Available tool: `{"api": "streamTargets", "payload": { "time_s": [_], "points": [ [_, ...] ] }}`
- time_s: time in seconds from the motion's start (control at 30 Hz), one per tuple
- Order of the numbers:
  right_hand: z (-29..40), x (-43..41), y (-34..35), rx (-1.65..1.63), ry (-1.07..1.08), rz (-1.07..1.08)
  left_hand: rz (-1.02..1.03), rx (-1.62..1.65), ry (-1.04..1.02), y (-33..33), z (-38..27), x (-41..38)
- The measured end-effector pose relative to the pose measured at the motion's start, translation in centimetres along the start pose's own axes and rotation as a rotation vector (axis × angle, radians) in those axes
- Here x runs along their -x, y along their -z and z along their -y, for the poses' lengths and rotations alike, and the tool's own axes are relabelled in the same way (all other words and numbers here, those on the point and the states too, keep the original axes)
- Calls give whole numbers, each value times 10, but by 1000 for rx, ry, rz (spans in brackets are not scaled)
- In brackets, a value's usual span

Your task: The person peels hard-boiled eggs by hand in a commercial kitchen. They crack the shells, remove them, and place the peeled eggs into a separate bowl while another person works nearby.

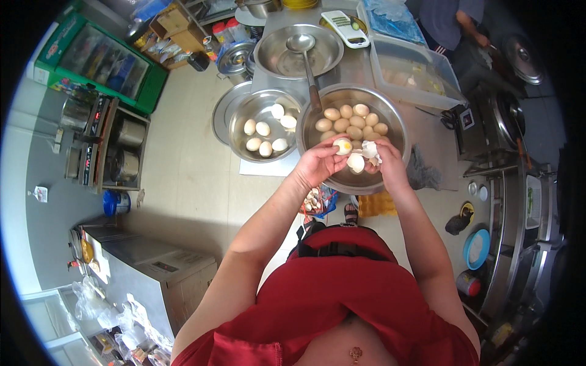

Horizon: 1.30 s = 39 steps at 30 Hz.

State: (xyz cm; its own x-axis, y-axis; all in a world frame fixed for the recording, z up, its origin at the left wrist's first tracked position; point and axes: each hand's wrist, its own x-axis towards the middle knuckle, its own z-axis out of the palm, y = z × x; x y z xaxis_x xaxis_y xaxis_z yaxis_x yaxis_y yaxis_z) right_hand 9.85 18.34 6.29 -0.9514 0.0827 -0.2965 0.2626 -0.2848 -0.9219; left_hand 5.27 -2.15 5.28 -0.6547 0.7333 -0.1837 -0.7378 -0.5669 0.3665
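Note:
Between the thumb and fingers of my left hand (pixel 320 160) is a peeled egg (pixel 342 146), its white split so that yellow yolk shows. My right hand (pixel 389 162) grips broken pieces of eggshell (pixel 369 150). A larger cup of shell (pixel 355 162) hangs between the two hands. Both hands are over the near part of a steel basin (pixel 398 114), where several brown eggs (pixel 341 124) sit in water. To the left, a smaller steel bowl (pixel 238 107) contains several peeled white eggs (pixel 263 128).
A ladle (pixel 307 64) rests across a wide steel bowl (pixel 336 52), its wooden handle reaching the basin's rim. Behind stand a white grater (pixel 344 28) and a clear plastic tub (pixel 416 75). Below the table is a bag of eggshells (pixel 313 201). Another person (pixel 451 18) stands at the upper right.

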Motion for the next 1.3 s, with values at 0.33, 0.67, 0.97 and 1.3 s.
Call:
{"api": "streamTargets", "payload": {
  "time_s": [0.33,0.67,0.97,1.3],
  "points": [
    [-12,53,-38,363,-11,342,-343,-776,8,25,-16,-17],
    [-149,47,-74,1176,238,568,-235,-1722,-33,31,0,-27],
    [-141,42,-61,498,100,401,-115,-2193,-12,22,16,-25],
    [-123,44,-75,782,152,495,-169,-2253,38,26,32,-42]
  ]
}}
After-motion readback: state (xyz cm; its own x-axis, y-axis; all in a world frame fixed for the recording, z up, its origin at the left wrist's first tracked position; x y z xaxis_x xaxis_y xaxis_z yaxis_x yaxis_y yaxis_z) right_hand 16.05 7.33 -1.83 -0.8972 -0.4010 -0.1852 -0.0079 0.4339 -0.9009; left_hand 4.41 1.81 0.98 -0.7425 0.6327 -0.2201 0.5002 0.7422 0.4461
